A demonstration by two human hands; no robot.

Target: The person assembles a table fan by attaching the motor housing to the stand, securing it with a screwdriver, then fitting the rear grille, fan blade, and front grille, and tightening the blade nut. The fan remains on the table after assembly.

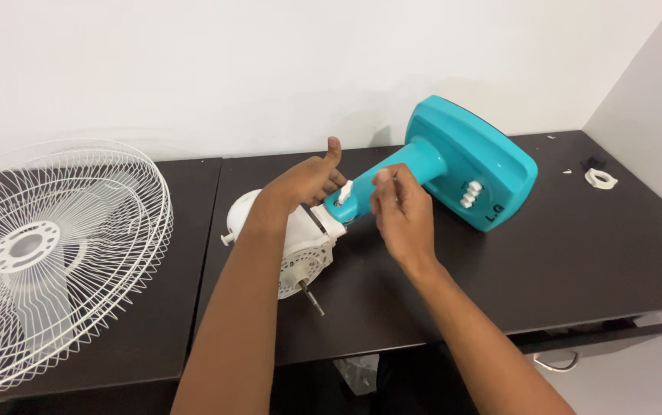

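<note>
My left hand (304, 183) wraps the white motor housing (289, 246) at its joint with the teal fan stand (454, 165), thumb up. My right hand (398, 211) pinches closed at the neck; held item too small to tell. Fan lies on dark table (577, 253); wire grille (54, 253) far left.

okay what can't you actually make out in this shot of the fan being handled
Head view only:
- Joint between teal stand and white motor housing: covered by left hand and right hand.
- What the right hand's fingertips pinch: too small.
- Fan guard: cut off by left edge.
- Small white ring on desk: too small for detail.
</note>
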